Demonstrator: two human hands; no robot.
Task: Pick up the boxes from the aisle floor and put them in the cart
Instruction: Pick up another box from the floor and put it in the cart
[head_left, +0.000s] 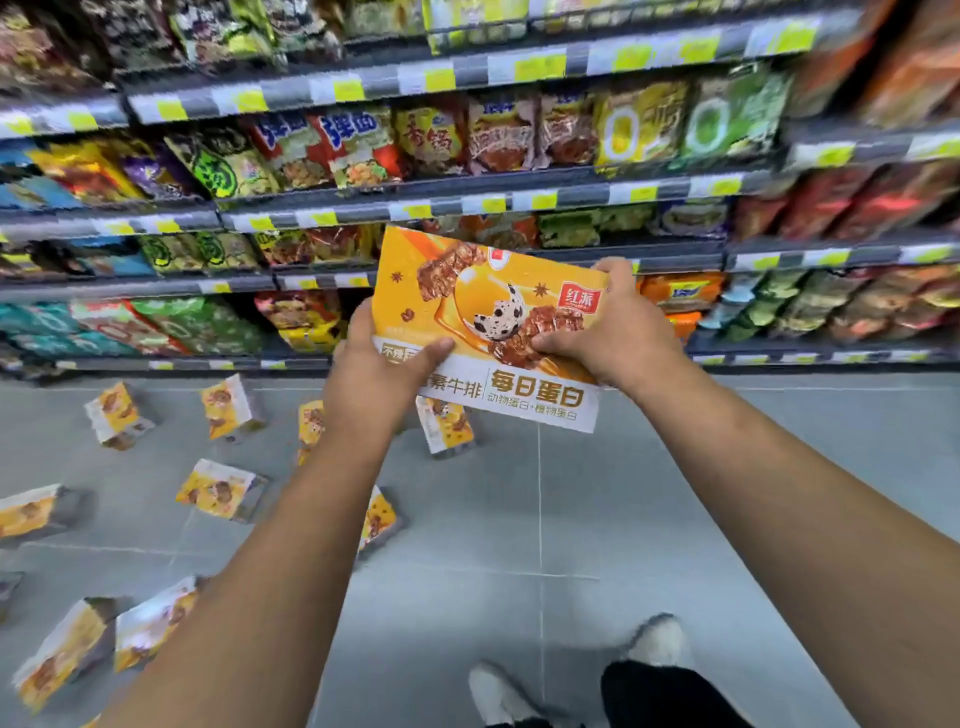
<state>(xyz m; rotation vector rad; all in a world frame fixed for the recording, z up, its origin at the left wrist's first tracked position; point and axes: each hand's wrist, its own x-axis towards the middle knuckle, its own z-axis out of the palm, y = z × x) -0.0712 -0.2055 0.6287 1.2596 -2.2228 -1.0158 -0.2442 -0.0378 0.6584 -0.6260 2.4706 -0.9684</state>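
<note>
I hold a yellow and white snack box (493, 312) up in front of me with both hands, its printed face toward me. My left hand (384, 364) grips its lower left corner, thumb across the front. My right hand (608, 332) grips its right edge, fingers curled over the top corner. Several more boxes of the same kind lie scattered on the grey floor: one (228, 408) near the shelf base, one (221, 488) in the middle left, one (62, 649) at the near left. No cart is in view.
Shelves (467, 195) packed with snack bags run across the whole far side. The grey tiled floor (675, 493) spreads out to the right. My white shoes (660, 642) and dark trouser leg show at the bottom.
</note>
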